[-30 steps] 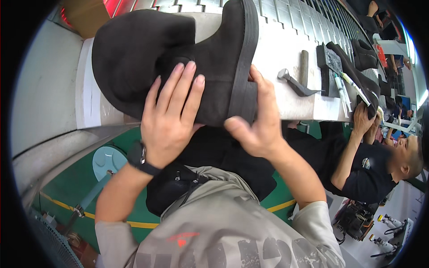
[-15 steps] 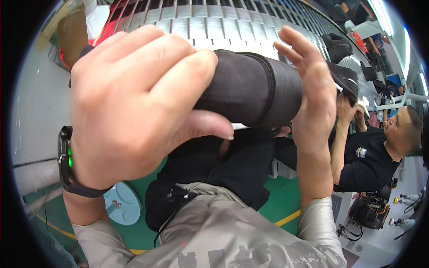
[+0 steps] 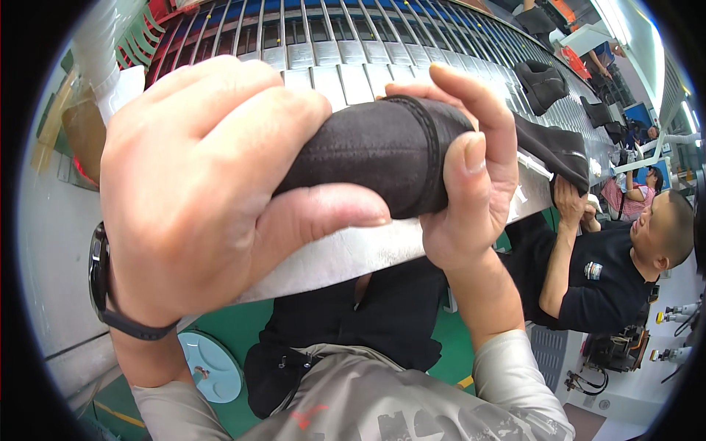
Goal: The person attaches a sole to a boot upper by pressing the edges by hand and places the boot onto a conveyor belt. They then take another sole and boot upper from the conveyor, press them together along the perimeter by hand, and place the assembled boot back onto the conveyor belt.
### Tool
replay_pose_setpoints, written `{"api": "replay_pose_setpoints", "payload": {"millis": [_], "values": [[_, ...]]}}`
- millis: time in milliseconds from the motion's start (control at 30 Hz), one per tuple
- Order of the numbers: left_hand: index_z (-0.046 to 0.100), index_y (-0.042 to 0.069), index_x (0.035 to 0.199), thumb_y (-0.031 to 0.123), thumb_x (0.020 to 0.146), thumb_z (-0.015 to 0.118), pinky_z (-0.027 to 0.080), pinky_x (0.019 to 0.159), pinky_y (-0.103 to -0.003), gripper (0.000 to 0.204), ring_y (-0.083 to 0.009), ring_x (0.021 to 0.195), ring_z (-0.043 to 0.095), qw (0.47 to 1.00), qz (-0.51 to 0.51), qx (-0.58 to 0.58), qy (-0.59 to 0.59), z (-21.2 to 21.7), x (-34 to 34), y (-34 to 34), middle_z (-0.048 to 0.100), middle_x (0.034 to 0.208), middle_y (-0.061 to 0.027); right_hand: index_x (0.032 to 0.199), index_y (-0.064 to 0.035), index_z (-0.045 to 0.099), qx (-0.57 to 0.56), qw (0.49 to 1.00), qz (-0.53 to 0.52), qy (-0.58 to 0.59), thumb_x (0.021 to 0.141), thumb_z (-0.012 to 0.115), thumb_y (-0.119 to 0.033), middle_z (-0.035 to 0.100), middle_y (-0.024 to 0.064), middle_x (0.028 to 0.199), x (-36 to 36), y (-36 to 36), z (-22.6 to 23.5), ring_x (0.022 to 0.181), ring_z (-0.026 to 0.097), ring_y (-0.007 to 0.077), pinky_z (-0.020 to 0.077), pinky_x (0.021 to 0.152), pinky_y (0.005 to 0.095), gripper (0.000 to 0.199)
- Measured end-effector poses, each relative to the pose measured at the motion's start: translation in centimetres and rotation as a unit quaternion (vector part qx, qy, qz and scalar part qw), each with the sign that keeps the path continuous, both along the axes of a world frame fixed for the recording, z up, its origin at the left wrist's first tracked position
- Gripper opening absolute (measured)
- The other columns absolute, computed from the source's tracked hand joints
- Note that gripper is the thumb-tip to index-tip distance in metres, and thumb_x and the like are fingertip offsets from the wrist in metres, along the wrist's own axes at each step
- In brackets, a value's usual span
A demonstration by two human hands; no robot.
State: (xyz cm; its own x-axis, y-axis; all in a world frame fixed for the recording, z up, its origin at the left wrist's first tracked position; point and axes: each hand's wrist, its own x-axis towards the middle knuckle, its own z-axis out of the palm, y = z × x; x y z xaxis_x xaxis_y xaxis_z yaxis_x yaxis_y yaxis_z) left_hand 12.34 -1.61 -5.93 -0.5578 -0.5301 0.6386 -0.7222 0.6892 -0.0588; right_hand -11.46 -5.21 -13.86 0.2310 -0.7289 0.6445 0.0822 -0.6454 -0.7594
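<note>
A dark, suede-like boot (image 3: 360,151) lies sideways between my hands, its rounded end to the right with a raised seam around it. My left hand (image 3: 187,173) is wrapped over the left part, thumb stretched along its near side; that end of the boot is hidden behind my fingers. My right hand (image 3: 478,173) is closed round the rounded end, thumb on the near side and fingers over the top. Both hands hold the boot above the metal edge (image 3: 353,253) of the roller conveyor.
The roller conveyor (image 3: 360,81) runs across the back. A dark boot (image 3: 540,84) stands on it at the right. Beside me, a co-worker (image 3: 603,264) handles another dark boot (image 3: 559,151). A pale blue round stool (image 3: 213,367) is low at the left.
My right hand, flat against the boot's end before, has curled its thumb and fingers round it. The boot has shifted slightly left, and the view shows more of the conveyor edge.
</note>
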Motion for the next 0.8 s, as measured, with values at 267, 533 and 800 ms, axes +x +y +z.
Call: {"api": "replay_pose_setpoints", "payload": {"millis": [267,533,800], "values": [[0.073,-0.006,0.101,0.058,0.074,0.086,0.047,0.058,-0.037,0.071,-0.0280,0.065,0.061,0.999,-0.035,-0.010,0.033,0.2,-0.4,1.0,0.064,0.075,-0.0121,0.122,0.0075,0.067,-0.074,0.997,-0.015,0.036,0.105,0.058,-0.024,0.073,0.0229,0.118,-0.4,0.6,1.2,0.109,0.069,0.0251,0.0545,0.097,0.0372,0.037],[0.070,-0.006,0.111,0.052,0.088,0.081,0.049,0.063,-0.041,0.063,-0.0303,0.069,0.065,0.996,-0.082,-0.020,-0.021,-1.3,-1.9,5.9,0.072,0.089,-0.0142,0.152,0.0107,0.049,-0.205,0.918,-0.046,0.337,0.070,0.098,-0.041,0.064,0.0291,0.140,-5.2,6.1,2.6,0.126,0.065,0.0434,0.0521,0.107,0.0515,0.109],[0.072,-0.006,0.115,0.055,0.094,0.077,0.051,0.067,-0.040,0.065,-0.0300,0.075,0.070,0.998,-0.047,0.017,-0.039,-3.0,-3.3,11.2,0.075,0.094,-0.0177,0.144,0.0184,0.053,-0.227,0.866,-0.040,0.443,0.078,0.090,-0.041,0.071,0.0295,0.132,-6.2,9.5,3.1,0.114,0.075,0.0397,0.0610,0.097,0.0495,0.096]]}}
